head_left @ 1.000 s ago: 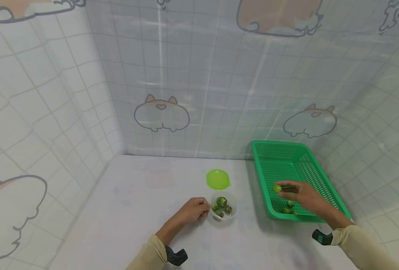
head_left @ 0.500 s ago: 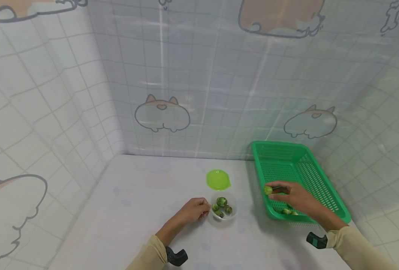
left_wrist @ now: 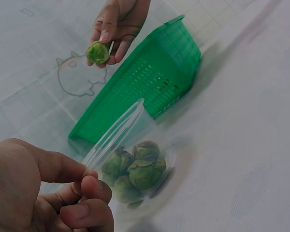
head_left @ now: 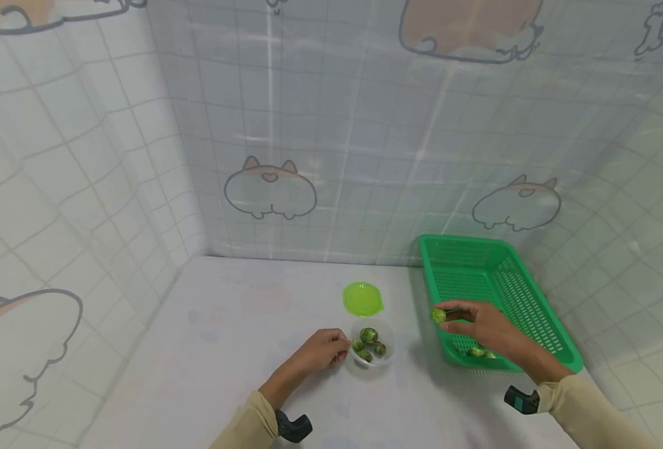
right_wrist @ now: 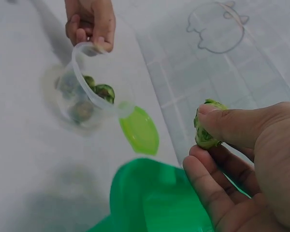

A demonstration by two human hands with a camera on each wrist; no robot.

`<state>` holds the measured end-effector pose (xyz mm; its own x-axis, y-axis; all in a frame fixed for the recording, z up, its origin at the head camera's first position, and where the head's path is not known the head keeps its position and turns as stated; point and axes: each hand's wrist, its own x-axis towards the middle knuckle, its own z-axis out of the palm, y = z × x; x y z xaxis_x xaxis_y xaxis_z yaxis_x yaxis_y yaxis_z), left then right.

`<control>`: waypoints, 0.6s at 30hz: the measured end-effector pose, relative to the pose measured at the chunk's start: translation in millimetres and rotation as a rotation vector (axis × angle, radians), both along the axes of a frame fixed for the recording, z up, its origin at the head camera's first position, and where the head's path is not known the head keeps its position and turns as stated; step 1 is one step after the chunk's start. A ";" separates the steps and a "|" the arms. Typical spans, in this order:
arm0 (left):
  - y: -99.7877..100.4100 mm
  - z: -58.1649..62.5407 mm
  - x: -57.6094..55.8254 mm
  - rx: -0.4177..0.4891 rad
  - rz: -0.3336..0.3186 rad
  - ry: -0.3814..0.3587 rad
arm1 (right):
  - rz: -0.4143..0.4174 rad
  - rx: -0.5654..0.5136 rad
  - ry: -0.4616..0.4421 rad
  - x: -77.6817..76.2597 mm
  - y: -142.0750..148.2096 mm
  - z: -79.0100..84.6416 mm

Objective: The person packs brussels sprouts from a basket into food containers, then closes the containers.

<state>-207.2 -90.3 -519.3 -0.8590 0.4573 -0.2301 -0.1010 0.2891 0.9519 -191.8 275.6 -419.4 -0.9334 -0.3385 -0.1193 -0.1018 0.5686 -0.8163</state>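
Note:
A clear plastic bowl (head_left: 372, 360) with several Brussels sprouts (left_wrist: 145, 173) inside stands on the table. My left hand (head_left: 321, 349) pinches its rim from the left, thumb and fingertip on the edge in the left wrist view. Above the left wall of the green basket (head_left: 460, 274), my right hand (head_left: 485, 324) holds one Brussels sprout (head_left: 438, 315) between thumb and fingers. That sprout (right_wrist: 208, 124) shows pale green in the right wrist view. More sprouts (head_left: 477, 352) lie on the basket's near floor, partly hidden under the right hand.
A bright green lid (head_left: 363, 299) lies flat just behind the bowl. Curtain-like sheets (head_left: 320, 156) with a tile grid and cartoon prints hang behind and on both sides of the white table (head_left: 241, 312).
My right hand has moved left with its sprout, from over the basket's inside to its left wall. The left hand and the bowl stay in place.

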 end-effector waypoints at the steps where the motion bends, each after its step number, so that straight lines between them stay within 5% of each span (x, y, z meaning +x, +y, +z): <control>1: -0.1 -0.1 0.2 0.000 0.000 0.002 | 0.007 -0.003 0.002 -0.4 -3.1 -0.2; 18: 0.3 -1.6 -0.8 -0.003 0.000 0.019 | 0.097 -0.069 -0.036 -7.1 -52.5 -13.9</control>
